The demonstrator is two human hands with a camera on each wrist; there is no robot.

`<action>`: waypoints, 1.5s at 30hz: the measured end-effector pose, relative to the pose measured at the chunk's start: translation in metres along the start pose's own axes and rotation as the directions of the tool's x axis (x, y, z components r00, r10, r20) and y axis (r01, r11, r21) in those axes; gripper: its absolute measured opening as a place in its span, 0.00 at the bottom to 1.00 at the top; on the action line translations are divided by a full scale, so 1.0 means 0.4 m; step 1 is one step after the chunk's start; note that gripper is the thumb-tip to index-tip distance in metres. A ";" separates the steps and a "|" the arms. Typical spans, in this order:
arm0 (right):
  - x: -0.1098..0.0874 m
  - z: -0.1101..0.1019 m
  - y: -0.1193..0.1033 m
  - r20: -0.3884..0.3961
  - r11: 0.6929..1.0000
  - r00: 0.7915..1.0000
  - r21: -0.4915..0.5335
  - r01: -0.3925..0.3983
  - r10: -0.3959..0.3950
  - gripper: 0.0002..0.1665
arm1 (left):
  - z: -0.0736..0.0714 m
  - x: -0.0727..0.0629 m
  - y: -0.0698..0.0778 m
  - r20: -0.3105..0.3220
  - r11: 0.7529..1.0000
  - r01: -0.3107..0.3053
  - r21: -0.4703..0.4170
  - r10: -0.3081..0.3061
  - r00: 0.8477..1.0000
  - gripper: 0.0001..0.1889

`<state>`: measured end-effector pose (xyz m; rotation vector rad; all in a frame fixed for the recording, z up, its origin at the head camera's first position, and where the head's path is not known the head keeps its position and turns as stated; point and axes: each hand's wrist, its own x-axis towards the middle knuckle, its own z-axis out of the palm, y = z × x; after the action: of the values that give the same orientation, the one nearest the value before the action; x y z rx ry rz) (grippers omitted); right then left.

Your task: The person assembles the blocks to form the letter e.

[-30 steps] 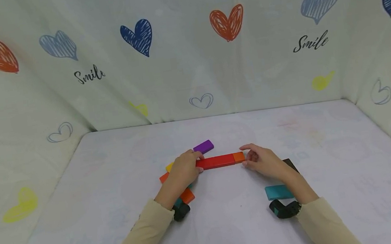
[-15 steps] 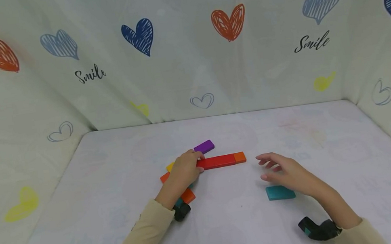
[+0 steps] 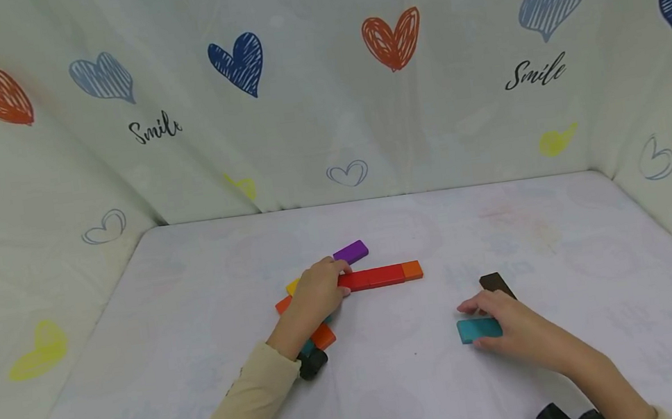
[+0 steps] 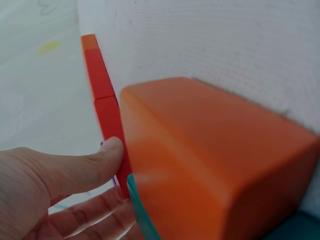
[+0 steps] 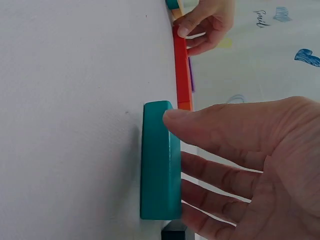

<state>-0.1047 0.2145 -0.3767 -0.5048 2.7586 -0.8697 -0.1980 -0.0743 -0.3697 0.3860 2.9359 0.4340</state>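
Note:
In the head view my left hand (image 3: 316, 293) pinches the left end of a row of flat blocks, thumb on the near side and fingers on the far side. Two red blocks (image 3: 385, 276) lie end to end there, with an orange block (image 3: 412, 271) closing the row on the right. My right hand (image 3: 523, 326) straddles a teal block (image 3: 475, 330). Its thumb lies at the near edge, while the index finger stands a little beyond the far edge. The right wrist view shows the thumb over the teal block's edge and the other fingers behind it.
A purple block (image 3: 350, 252) lies just behind the row. Under and beside the left forearm are a yellow block (image 3: 292, 287) and orange-red blocks (image 3: 324, 337), partly hidden, with teal ones among them. A dark brown block (image 3: 496, 284) sits behind the right hand.
My right hand has left the orange end of the row and moved right and nearer, down to the teal block. The left hand keeps its place on the red block.

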 end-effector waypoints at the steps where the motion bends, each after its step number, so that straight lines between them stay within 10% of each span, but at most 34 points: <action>1: -0.001 0.003 0.001 -0.010 1.000 1.000 -0.018 0.006 -0.006 0.25 | 0.000 0.000 0.000 -0.001 1.000 0.000 -0.001 0.000 1.000 0.17; 45: -0.003 0.025 0.004 -0.074 0.984 0.997 -0.176 0.009 -0.023 0.19 | -0.003 -0.003 -0.001 -0.004 1.000 -0.027 0.004 0.027 1.000 0.17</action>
<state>-0.1010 0.2109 -0.3856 -0.5350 2.9210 -0.6646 -0.1972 -0.0752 -0.3685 0.4263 2.9393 0.4333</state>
